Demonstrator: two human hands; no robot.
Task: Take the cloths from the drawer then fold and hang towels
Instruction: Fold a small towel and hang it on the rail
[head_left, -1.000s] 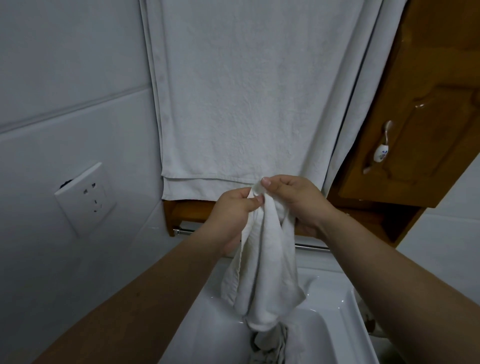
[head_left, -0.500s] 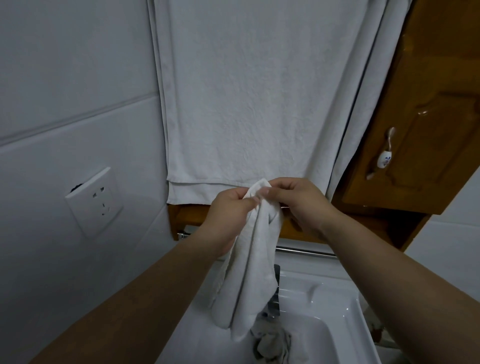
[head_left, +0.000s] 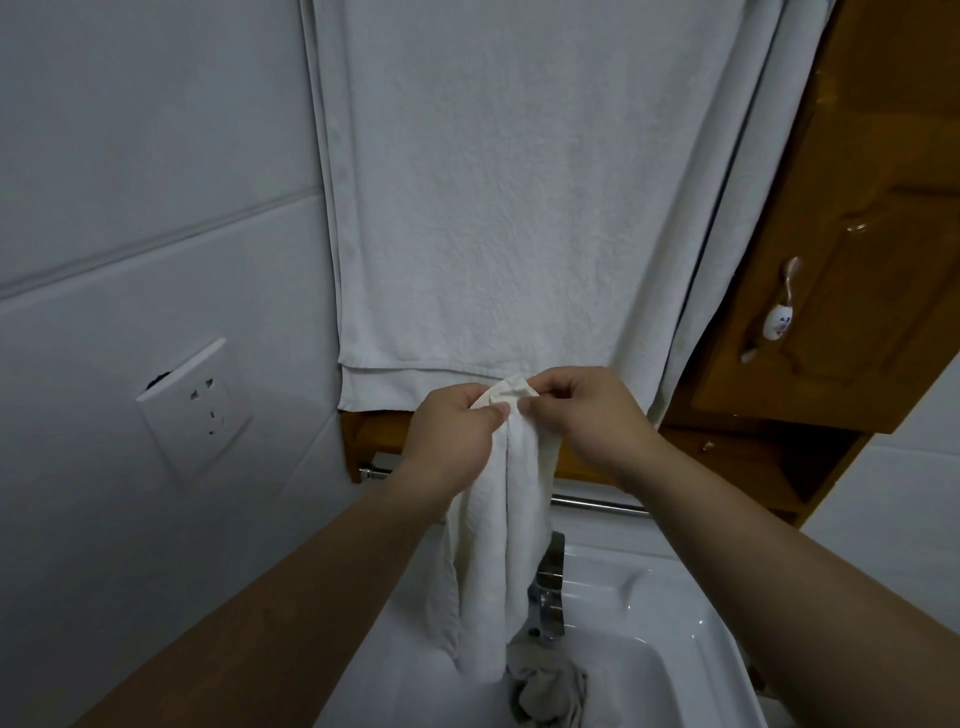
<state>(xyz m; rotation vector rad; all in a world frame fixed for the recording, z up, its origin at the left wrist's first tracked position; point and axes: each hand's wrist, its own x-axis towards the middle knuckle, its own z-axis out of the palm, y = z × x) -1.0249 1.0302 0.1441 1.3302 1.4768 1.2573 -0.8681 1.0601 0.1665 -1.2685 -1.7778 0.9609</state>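
Note:
A small white cloth (head_left: 498, 561) hangs in long folds from both my hands, above the sink. My left hand (head_left: 457, 441) pinches its top edge from the left. My right hand (head_left: 582, 421) pinches the same bunched top corner from the right, fingertips almost touching the left thumb. Behind the hands a large white towel (head_left: 519, 197) hangs flat against the wall, its lower hem just above my knuckles. A crumpled grey-white cloth (head_left: 545, 696) lies in the sink basin below.
A white sink (head_left: 649, 623) with a chrome tap (head_left: 550, 592) is below. A metal rail (head_left: 597, 504) runs under a wooden shelf. A wooden cabinet door (head_left: 857, 260) with a ceramic handle (head_left: 779, 322) stands open at right. A wall socket (head_left: 195, 410) is at left.
The cloth has been lifted so its lower end hangs clear of the basin. Both hands stay together at its top corner; the view has shifted slightly.

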